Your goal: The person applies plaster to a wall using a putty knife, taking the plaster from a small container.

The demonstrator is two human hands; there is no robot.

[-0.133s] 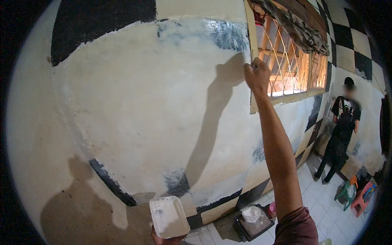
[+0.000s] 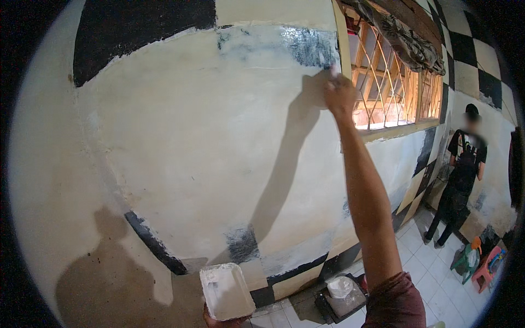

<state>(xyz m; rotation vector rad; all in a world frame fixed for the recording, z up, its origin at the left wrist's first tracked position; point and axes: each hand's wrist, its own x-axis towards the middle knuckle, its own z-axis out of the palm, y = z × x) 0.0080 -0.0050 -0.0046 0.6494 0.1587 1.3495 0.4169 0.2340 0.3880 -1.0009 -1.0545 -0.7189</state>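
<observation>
My right arm stretches up to the wall, where my right hand is closed beside the window frame. A small pale tip shows above its fingers, too blurred to name, close to a wet, whitish-streaked dark patch. Low in front of me, my left hand grips a white rectangular tub from beneath. White residue coats the tub's inside and rim. Most of the left hand's fingers are hidden under it.
A barred window with bunched dark cloth adjoins the work area. On the tiled floor stands a dark crate-like stand bearing a white bag. A person in dark clothes stands at right, near green and red stools.
My right hand has shifted slightly left and tilted, so the pale tip now shows above it. The tub in my left hand stays nearly where it was.
</observation>
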